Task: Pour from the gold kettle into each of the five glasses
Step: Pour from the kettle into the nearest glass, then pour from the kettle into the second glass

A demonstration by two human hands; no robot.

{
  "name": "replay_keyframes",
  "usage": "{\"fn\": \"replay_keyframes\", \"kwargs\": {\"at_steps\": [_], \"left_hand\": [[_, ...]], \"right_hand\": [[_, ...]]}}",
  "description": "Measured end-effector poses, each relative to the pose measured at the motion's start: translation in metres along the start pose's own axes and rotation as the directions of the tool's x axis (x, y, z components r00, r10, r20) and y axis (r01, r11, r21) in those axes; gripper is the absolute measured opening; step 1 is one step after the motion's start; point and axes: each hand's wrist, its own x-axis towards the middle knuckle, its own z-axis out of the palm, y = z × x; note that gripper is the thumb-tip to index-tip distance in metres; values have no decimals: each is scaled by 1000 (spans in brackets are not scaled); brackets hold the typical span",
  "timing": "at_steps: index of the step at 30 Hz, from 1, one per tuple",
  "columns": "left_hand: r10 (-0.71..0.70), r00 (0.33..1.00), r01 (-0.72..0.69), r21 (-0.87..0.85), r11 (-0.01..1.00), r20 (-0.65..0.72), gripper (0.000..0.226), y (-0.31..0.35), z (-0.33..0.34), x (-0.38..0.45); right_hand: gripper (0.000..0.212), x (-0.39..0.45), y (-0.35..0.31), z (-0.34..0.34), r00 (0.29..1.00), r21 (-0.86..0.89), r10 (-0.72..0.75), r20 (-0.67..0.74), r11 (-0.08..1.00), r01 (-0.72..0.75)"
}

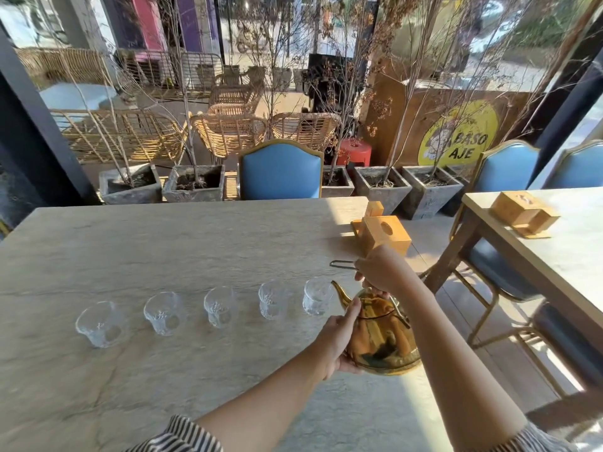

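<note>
A shiny gold kettle [381, 337] stands at the right end of a row of several clear glasses, its curved spout pointing left toward the rightmost glass [317, 295]. My right hand [381, 269] grips the kettle's dark handle from above. My left hand [339, 340] holds the kettle's left side near its base, fingers curled round the body. The other glasses run left along the table: one [273, 299], one [220, 305], one [163, 313] and the leftmost [100, 323]. All stand upright and look empty.
The pale stone table [163, 243] carries a wooden tissue box [385, 234] beyond the kettle near the right edge. A blue chair [280, 171] stands at the far side. A second table [561, 256] with another wooden box [522, 213] is to the right across a gap.
</note>
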Motion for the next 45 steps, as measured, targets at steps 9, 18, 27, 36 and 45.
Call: {"fn": "replay_keyframes", "kwargs": {"at_steps": [9, 18, 27, 36, 45], "left_hand": [[46, 996, -40, 78, 996, -77, 80, 2, -15, -5], [18, 991, -24, -43, 999, -135, 71, -1, -40, -7], [-29, 990, 3, -178, 984, -139, 107, -6, -64, -8], [-67, 991, 42, -207, 977, -115, 91, -1, -67, -10], [-46, 996, 24, -256, 966, -80, 100, 4, -58, -19]], "right_hand": [[34, -4, 8, 13, 990, 70, -113, -83, 990, 119], [30, 5, -27, 27, 985, 37, -175, -4, 984, 175], [27, 17, -64, 54, 984, -16, -139, 111, 990, 142], [24, 17, -82, 53, 982, -103, -132, 139, 984, 147], [24, 12, -92, 39, 980, -140, -142, 138, 977, 161]]}}
